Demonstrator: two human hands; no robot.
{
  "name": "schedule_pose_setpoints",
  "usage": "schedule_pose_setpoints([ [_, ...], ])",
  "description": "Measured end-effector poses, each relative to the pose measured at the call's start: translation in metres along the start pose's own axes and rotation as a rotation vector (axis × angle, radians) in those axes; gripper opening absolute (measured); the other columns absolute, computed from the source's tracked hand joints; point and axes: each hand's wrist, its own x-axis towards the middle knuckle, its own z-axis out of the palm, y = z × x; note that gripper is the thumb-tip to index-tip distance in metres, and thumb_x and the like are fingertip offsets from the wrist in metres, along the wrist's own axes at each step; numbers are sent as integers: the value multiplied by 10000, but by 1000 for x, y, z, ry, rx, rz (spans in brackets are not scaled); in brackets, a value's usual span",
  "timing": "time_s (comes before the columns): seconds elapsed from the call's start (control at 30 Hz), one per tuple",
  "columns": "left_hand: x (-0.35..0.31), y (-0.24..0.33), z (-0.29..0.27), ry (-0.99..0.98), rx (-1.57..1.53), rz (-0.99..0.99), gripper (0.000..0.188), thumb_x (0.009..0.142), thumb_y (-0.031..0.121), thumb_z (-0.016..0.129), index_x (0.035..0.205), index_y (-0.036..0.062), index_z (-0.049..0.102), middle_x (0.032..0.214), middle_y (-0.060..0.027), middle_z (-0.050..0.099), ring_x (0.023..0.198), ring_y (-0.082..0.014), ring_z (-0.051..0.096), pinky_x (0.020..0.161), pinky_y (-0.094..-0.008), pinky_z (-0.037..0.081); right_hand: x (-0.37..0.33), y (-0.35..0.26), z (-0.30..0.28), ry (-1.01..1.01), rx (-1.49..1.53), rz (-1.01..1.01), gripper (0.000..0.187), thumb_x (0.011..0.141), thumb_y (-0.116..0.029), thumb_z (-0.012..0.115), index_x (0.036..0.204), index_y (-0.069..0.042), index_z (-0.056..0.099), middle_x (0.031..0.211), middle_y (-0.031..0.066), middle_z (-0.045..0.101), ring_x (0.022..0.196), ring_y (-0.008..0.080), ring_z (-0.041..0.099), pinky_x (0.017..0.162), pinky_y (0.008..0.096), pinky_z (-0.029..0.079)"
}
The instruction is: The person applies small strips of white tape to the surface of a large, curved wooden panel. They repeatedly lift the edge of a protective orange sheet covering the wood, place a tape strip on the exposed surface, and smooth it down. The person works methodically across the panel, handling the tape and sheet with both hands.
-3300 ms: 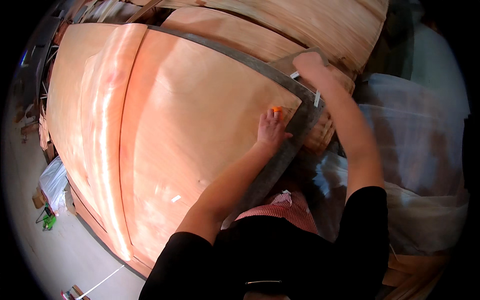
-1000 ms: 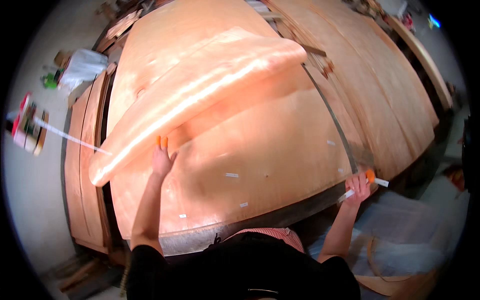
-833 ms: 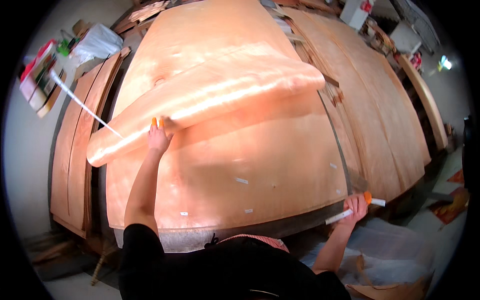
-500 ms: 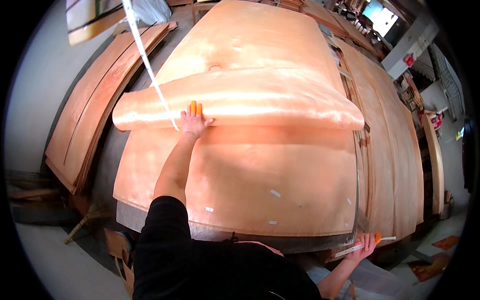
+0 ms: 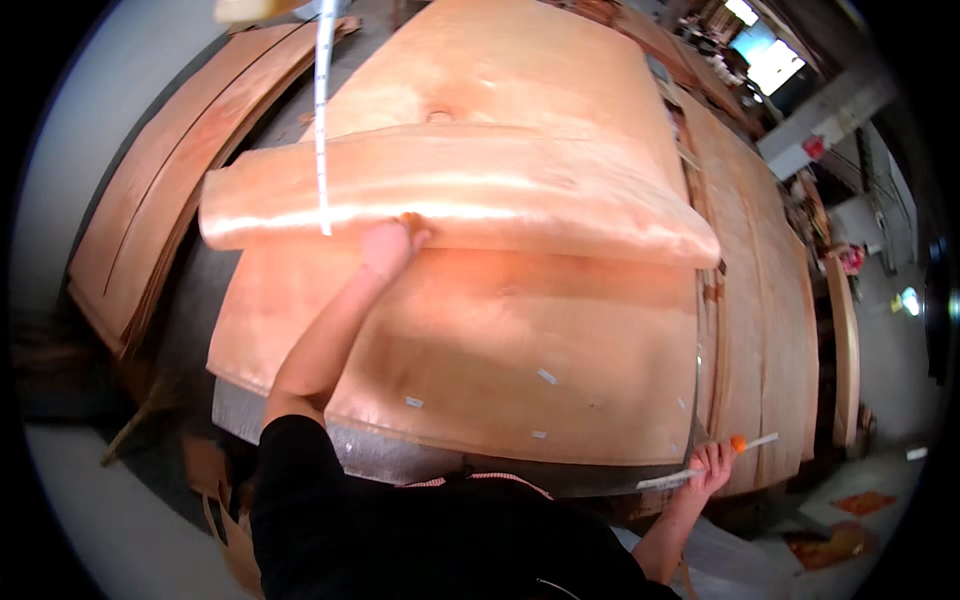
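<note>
A large, thin orange-tan wood veneer sheet (image 5: 460, 330) lies in front of me, its far part folded back into a rounded, glossy bulge (image 5: 560, 225) across the middle. My left hand (image 5: 390, 248) rests against the near side of that bulge, an orange cover on a fingertip; its fingers are smeared by motion. My right hand (image 5: 711, 468) is closed around a thin white strip (image 5: 665, 482) at the near right corner, also with an orange finger cover. A white strip with ruler-like marks (image 5: 321, 120) hangs from above over the bulge. Small white labels (image 5: 547, 376) dot the near sheet.
More veneer stacks stand on the left (image 5: 170, 170) and on the right (image 5: 765, 300). A grey board edge (image 5: 380, 455) shows under the near end of the sheet. A broom (image 5: 140, 415) lies on the floor at left, and a pale pillar (image 5: 825, 120) rises at far right.
My view has shifted slightly. The left hand, spread flat on the bulge before, now looks more drawn together. The right hand has risen a little with its strip. The hanging strip stands more upright.
</note>
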Motion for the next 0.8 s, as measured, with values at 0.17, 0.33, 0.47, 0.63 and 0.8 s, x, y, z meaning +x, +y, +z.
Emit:
schedule_pose_setpoints([
  [0.17,64,-32,-2,506,31,147,618,822,539,450,1212,59,454,1239,-175,463,1122,-276,462,891,-421,392,6,9,5,-318,-30,47,162,915,-129,422,802,-75,525,504,-41,431,384,39,405,396,187,320],
  [0.33,40,-33,29,265,132,72,690,829,559,424,1296,55,360,1365,-158,322,1276,-276,267,1008,-511,211,-19,6,2,-235,-8,-11,177,900,-107,442,750,-57,522,503,-38,438,388,44,440,415,184,342],
  [0.47,-26,-39,54,196,222,142,691,826,558,433,1306,66,354,1360,-153,327,1267,-286,275,1018,-537,181,-34,-3,-26,-180,-28,-19,153,931,-151,399,896,-73,526,443,-48,396,376,46,399,389,181,274],
  [0.63,-112,-28,19,-186,439,314,614,781,483,559,1237,86,451,1205,-177,497,1119,-285,474,951,-494,325,-35,2,-30,-248,-77,-5,176,934,-211,407,957,-80,523,466,-56,388,398,41,381,425,185,271],
  [0.8,-98,19,-58,-47,159,259,367,777,351,610,1037,92,607,925,-166,620,822,-294,606,702,-381,483,-36,6,-36,-256,-99,16,222,919,-279,449,1018,-92,515,493,-67,376,429,34,356,464,190,264],
])
